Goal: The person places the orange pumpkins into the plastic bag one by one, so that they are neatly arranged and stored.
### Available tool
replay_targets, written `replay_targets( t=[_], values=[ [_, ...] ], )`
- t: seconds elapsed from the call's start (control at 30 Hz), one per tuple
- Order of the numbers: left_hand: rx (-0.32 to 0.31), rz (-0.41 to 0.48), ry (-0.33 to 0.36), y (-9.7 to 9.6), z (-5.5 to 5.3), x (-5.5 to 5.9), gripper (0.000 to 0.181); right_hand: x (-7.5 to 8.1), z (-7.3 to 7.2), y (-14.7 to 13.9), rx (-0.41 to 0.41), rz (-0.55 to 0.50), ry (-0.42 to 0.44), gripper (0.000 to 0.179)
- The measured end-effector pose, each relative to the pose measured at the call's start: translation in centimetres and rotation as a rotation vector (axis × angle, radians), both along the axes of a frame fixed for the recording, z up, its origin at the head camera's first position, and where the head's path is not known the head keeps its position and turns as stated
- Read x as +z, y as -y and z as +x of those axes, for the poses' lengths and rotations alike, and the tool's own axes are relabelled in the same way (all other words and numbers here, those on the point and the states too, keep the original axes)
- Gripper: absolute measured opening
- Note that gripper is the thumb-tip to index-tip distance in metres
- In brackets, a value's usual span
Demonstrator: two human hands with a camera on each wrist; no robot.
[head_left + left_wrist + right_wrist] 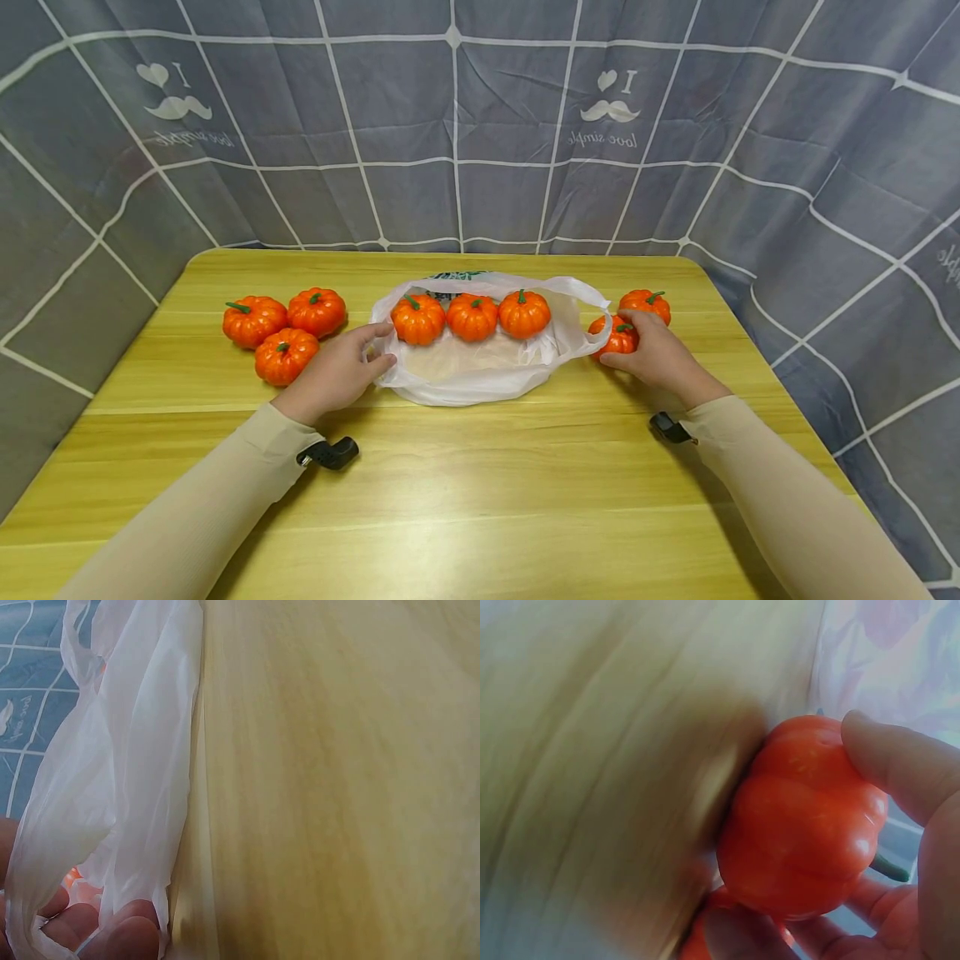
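Note:
A white plastic bag [468,387] lies with its mouth spread open on the table, three small orange pumpkins [472,317] in a row inside it. At the bag's left end my left hand [336,368] holds the rim; in the left wrist view its fingertips [133,937] show at the white plastic. My right hand [660,354] grips a small pumpkin [799,821] beside the bag's right handle, thumb on one side and fingers on the other. Another pumpkin [647,303] sits just behind that one, partly covered by the hand.
Three more pumpkins [255,322] stand grouped on the left of the wooden table [480,500], close to my left forearm. A grey curtain with white lines [510,108] hangs around the table's back and sides. A black wrist device [330,453] sits at each cuff.

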State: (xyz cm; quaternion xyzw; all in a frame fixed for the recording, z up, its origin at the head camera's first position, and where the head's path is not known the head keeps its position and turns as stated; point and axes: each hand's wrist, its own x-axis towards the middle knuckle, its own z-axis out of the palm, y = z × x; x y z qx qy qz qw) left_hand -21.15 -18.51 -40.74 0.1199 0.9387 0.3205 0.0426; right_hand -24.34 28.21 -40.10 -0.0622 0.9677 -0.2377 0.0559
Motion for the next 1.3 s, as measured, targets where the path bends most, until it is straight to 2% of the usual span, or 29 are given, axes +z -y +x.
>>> replay_targets(
  t=[1.3],
  values=[
    [0.009,-0.003,0.028,-0.06,0.04,0.18,0.058,0.0,0.08,-0.11,-0.039,-0.013,0.025,0.088]
  ],
)
